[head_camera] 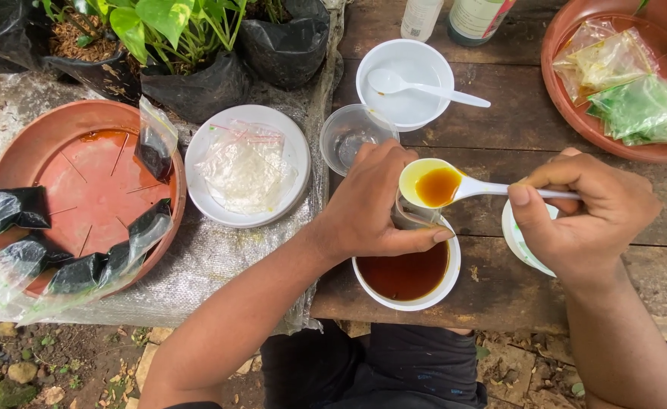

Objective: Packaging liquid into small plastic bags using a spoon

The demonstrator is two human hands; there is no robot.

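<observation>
My right hand (587,208) grips the handle of a white plastic spoon (443,185) whose bowl is full of amber-brown liquid. The spoon hovers over a white bowl (445,284) of the same brown liquid at the wooden table's near edge. My left hand (371,204) pinches a small clear plastic bag (409,218) open just under the spoon, above the bowl's rim. Part of another white bowl (517,242) shows beneath my right hand.
Behind are a white bowl (394,106) with a second spoon (428,87), a clear cup (345,136) and two bottles (477,17). A white plate (292,159) holds clear bags. A terracotta saucer (45,136) holds dark filled bags; another saucer (568,98) holds green and yellow packets. Potted plants (174,45) stand behind.
</observation>
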